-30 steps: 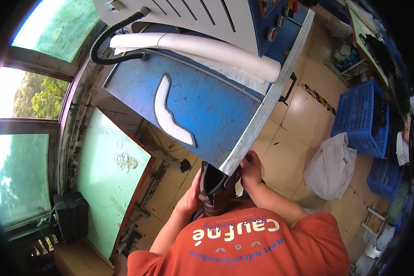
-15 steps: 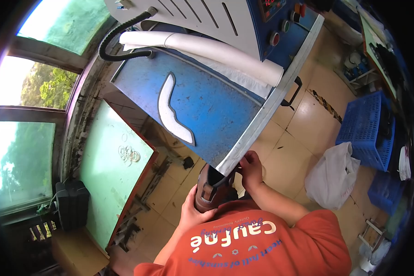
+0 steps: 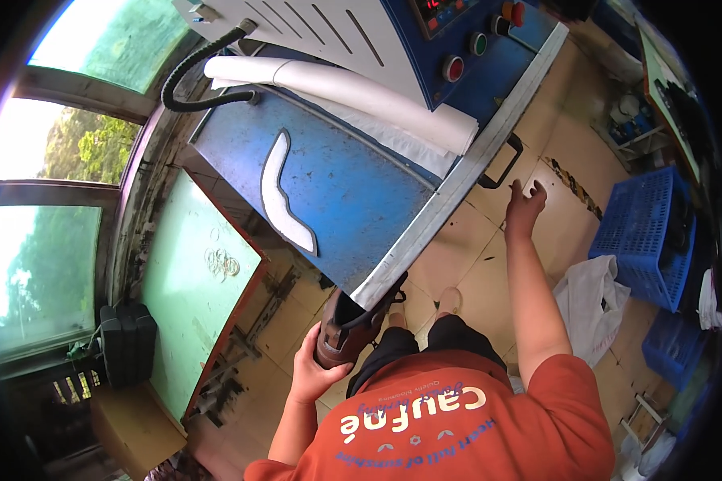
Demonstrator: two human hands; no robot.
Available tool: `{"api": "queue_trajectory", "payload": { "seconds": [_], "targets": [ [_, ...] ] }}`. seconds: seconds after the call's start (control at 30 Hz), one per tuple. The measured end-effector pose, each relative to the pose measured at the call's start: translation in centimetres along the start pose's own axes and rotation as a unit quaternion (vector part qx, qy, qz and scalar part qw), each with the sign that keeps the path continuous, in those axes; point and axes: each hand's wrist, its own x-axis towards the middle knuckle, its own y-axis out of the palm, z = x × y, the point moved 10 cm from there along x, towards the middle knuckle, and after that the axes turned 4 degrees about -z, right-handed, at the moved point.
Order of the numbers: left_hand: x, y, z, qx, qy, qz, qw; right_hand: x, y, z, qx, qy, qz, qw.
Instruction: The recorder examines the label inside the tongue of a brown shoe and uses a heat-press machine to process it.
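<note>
My left hand is wrapped round the lower side of a brown leather-like item with a dark opening at its top. That item is tucked against the near corner of a blue worktable, and part of it is hidden by the table's pale edge. Out to the right, my right hand hangs in the air with loosely bent fingers set apart. Nothing shows in it, and the black handle on the table's side is the nearest thing. A curved white piece with a dark border lies on the blue top.
A machine panel with round buttons and a white roll stand across the worktable. On the left, a green table holds several thin rings. Blue crates and a white bag are on the right.
My right hand has left the side of the brown item and reached out to the right and forward. My left hand keeps its hold. The worktable appears shifted slightly left in the view.
</note>
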Motion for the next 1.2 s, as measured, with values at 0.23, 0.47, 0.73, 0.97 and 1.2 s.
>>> {"api": "queue_trajectory", "payload": {
  "seconds": [0.23,0.47,0.73,0.97,1.2],
  "targets": [
    [-2.6,1.8,1.8,0.009,-0.048,-0.079,0.996,1.1,3.2,-3.5,0.102,0.119,0.036,0.987],
    [-3.2,1.9,0.7,-0.012,-0.061,-0.101,0.993,-22.5,5.3,-1.8,0.187,0.360,0.415,0.814],
    [-3.5,2.0,0.8,0.029,-0.034,-0.096,0.994,-23.8,8.6,1.4,0.260,0.302,0.435,0.808],
    [-3.5,2.2,1.4,0.006,-0.037,-0.101,0.994,-22.8,7.1,2.3,0.252,0.231,0.439,0.831],
    [-4.0,2.8,2.1,-0.083,-0.058,-0.109,0.989,-23.3,6.5,2.4,0.250,0.273,0.474,0.799]
  ]
}}
